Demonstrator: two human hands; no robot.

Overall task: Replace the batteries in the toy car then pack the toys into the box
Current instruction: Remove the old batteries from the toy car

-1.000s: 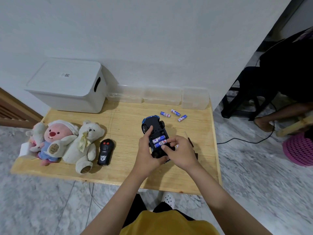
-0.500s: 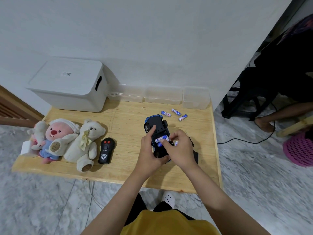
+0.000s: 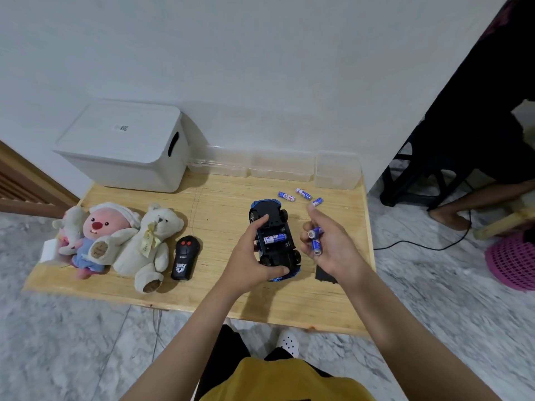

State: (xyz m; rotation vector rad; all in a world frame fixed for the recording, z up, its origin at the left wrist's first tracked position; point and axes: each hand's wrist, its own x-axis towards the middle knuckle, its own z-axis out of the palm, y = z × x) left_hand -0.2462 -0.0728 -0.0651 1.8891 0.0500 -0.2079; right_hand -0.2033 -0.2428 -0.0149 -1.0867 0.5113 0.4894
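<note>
The upturned blue-and-black plastic toy car (image 3: 273, 241), gripped by the left hand (image 3: 251, 256), lies just left of the right hand (image 3: 330, 241) pinching two blue batteries (image 3: 315, 238).

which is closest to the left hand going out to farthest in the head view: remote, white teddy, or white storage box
1. remote, just left of the left hand
2. white teddy, further left, beside the remote
3. white storage box, back left by the wall

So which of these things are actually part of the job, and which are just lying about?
Part of the job:
toy car, upside down, gripped by the left hand
two batteries in the right hand
three loose batteries
plush toys
remote control
white box

Just lying about:
clear containers
pink basket
</note>
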